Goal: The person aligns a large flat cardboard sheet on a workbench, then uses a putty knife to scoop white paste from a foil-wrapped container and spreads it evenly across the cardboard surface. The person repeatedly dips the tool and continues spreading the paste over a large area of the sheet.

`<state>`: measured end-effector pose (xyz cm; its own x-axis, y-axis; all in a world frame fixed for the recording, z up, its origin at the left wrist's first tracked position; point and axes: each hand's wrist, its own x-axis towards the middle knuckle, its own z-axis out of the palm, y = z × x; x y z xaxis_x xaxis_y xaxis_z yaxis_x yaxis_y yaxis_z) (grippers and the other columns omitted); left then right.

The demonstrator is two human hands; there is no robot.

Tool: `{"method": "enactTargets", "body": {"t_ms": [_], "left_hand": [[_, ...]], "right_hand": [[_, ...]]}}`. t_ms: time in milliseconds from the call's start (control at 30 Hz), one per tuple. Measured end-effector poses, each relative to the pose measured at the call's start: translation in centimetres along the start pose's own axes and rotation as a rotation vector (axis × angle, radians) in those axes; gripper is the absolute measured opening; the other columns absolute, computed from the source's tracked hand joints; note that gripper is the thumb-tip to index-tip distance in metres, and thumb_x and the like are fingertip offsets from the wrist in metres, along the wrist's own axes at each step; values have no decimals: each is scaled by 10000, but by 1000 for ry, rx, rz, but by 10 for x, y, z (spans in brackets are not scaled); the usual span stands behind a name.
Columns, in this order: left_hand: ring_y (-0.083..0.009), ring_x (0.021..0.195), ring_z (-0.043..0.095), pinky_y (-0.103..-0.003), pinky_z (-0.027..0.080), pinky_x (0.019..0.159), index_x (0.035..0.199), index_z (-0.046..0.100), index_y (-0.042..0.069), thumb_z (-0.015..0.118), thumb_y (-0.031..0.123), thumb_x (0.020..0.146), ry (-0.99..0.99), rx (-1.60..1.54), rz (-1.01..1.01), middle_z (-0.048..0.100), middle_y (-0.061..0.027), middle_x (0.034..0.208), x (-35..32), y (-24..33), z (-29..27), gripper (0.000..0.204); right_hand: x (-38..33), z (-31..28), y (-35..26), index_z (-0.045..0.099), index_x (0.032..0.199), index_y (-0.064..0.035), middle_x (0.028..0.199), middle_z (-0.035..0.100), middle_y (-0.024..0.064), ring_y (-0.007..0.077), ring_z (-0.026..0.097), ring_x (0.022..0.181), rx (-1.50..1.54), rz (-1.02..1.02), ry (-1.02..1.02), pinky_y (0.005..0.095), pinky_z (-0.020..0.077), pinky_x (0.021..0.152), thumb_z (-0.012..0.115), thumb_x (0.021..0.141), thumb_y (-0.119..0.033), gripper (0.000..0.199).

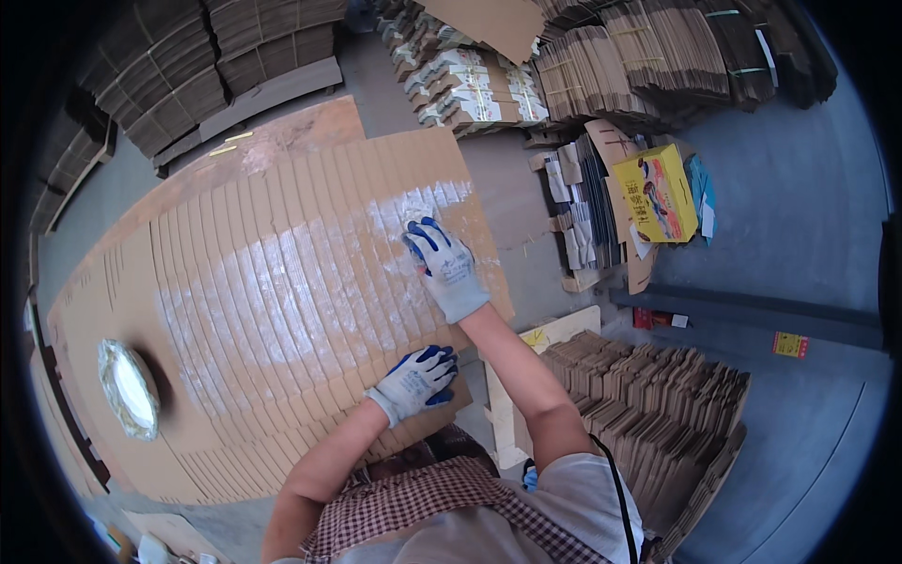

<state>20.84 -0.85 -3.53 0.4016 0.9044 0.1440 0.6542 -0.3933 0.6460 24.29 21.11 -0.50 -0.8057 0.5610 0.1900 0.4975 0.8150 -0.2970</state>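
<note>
Overlapping cardboard sheets [324, 362] lie fanned out in a long row, with a glossy whitish wet coating across their middle band. Both my hands wear light grey gloves with blue fingers. My right hand [447, 268] is closed, its bent fingers over a crumpled whitish wad [414, 209] on the top sheet's coated strip; the kind of wad is unclear. Nearer my body, my left hand [414, 383] rests open on the sheets by their near right edge, fingers slightly bent. On the cardboard at the left sits a bowl [134, 390] of white liquid, its rim wrapped in clear plastic.
Strapped stacks of flat cardboard [272, 42] stand at the far left, more bundles [629, 61] at the far right. A yellow box [658, 193] sits beside upright cardboard to the right. More folded cardboard [648, 404] is piled by my right elbow, near a dark beam [752, 315].
</note>
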Motion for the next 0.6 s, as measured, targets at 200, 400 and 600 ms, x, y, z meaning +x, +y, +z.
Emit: {"method": "enactTargets", "body": {"t_ms": [200,400,600], "left_hand": [[-287,1262,514,-409,384,1096,1214,632,68,603,424,906,-10,-15,-7,599,-110,1307,-2,2,-2,472],[-290,1271,509,-409,367,1113,1206,641,56,597,418,911,-26,-11,-4,596,-118,1319,2,2,-6,469],[-290,1264,514,-412,395,1089,1218,628,71,601,454,902,-4,0,0,599,-113,1308,0,0,-1,497]], "right_hand": [[15,-5,35,631,1198,-103,1263,625,119,333,601,1158,15,345,128,416,518,943,607,787,0,424],[19,-2,10,610,1206,-92,1245,623,139,337,595,1140,71,93,68,429,511,937,625,795,-36,415],[22,-8,76,627,1176,-105,1180,653,151,353,621,1074,3,326,172,430,507,939,555,854,-53,334]]}}
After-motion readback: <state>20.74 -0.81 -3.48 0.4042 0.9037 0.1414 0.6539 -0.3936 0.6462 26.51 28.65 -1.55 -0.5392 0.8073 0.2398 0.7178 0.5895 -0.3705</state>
